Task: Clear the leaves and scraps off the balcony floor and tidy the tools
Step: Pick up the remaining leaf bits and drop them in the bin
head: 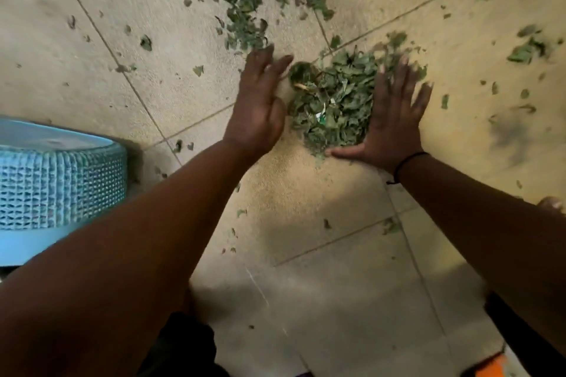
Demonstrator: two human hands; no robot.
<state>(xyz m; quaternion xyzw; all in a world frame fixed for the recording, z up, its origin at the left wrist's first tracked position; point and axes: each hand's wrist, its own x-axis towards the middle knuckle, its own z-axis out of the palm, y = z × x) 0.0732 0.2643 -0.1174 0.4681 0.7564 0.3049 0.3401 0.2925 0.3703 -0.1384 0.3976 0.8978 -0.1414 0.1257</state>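
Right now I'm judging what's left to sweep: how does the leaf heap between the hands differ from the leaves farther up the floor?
The heap is dense and mounded, flanked by the left hand and right hand; the farther leaves lie thin, spread out and untouched. Both are green scraps on the tiled floor.

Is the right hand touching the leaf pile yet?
Touching. The head view shows the right hand flat on the floor, its inner edge and thumb pressed against the leaf pile, with no floor visible between them.
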